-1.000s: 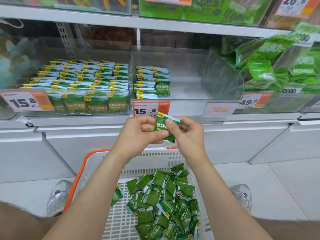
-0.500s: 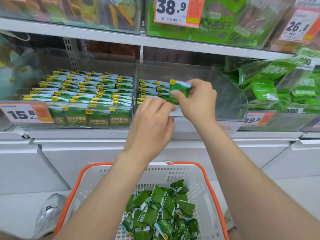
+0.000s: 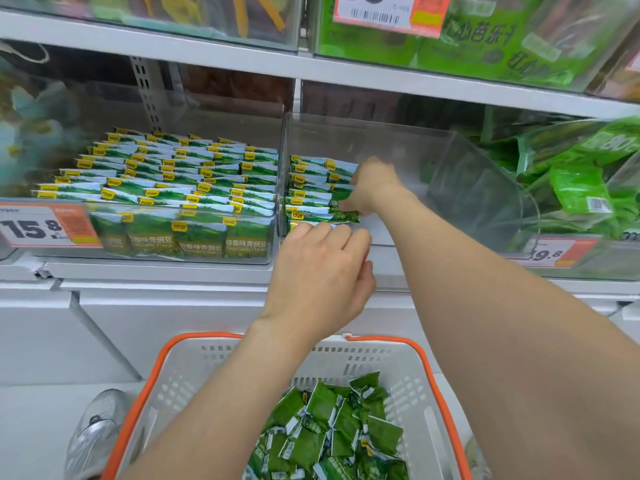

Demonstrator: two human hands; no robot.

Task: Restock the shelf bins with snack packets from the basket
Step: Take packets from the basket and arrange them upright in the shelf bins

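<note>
Sinking lower, packet [image 3: 346, 216] enters bin [image 3: 415, 143] (right hand [image 3: 372, 183]).

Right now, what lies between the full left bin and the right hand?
Head view: the middle bin's clear side wall, then its short row of packets.

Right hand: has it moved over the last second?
Yes. The right hand went up from below the clear bin and forward into it, where it now holds a packet.
</note>
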